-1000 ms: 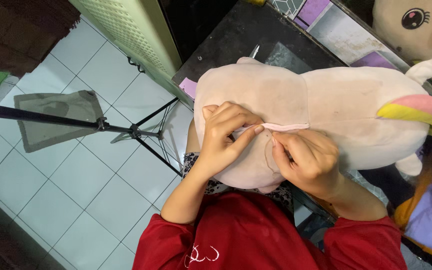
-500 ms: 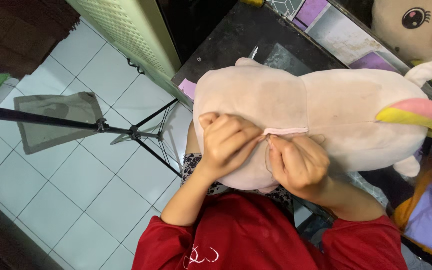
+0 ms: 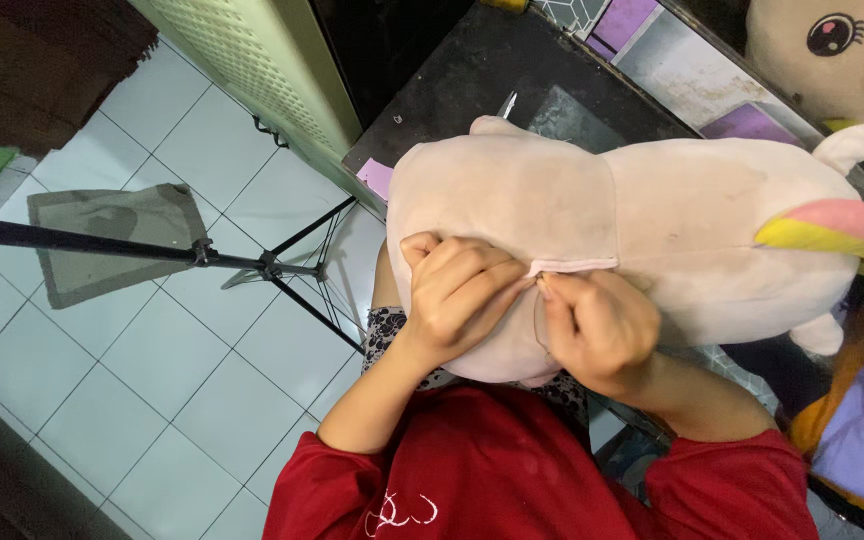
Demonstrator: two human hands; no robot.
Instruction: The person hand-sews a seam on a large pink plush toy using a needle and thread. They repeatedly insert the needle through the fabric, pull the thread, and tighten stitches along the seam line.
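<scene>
Seam at frame centre on the plush toy is pinched shut by left hand and right hand; slipping fabric could reopen it.

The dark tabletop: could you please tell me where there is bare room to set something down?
The dark tabletop is bare between the pale louvred cabinet and the plush unicorn, apart from a small metal tool. It is crowded where the left hand and right hand pinch the pink seam.
</scene>
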